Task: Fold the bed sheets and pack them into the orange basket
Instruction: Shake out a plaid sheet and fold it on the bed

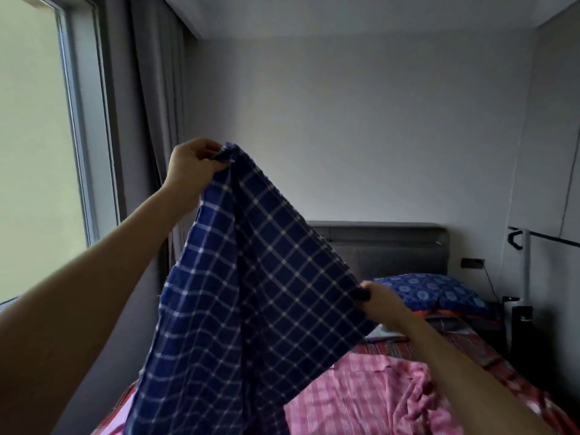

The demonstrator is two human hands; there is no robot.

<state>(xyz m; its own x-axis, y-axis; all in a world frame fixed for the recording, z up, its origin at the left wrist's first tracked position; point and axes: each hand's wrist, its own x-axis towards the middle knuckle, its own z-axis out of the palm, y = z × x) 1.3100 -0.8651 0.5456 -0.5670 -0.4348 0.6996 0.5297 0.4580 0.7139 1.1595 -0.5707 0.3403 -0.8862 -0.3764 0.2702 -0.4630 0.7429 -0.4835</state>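
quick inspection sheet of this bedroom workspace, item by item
surface: bed with a red striped cover; headboard at the far end.
job's things: blue checked sheet held up in the air, hanging loose; pink sheet crumpled on the bed; orange basket not made out.
clutter: blue patterned pillow at the head of the bed.
grippers: left hand, raised, grips the blue checked sheet's top corner; right hand pinches its edge lower down.
cables: thin dark cable runs down from a wall socket right of the headboard.
surroundings: window and grey curtain on the left, plain wall ahead.
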